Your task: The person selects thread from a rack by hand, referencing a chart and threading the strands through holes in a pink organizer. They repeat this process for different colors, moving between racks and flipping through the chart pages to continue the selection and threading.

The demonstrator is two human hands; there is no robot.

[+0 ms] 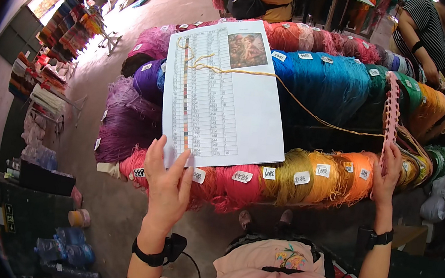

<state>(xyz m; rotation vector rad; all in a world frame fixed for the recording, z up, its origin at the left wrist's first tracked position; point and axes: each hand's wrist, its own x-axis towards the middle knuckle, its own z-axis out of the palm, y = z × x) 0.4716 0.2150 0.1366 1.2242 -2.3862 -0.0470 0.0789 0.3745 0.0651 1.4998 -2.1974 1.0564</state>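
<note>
- Left hand (168, 182): fingers spread at the near left part of the smooth, rectangular paper sheet (260, 124); contact cannot be told.
- Right hand (388, 169): fingers closed around the near end of 1 pink, notched strip (392, 114); strip lies right of the sheet.
- Yellow thread (257, 73): thin, slack; crosses the sheet, runs right to the strip.
- Thread skeins (329, 192): fibrous, rounded bundles; hung in rows.
</note>
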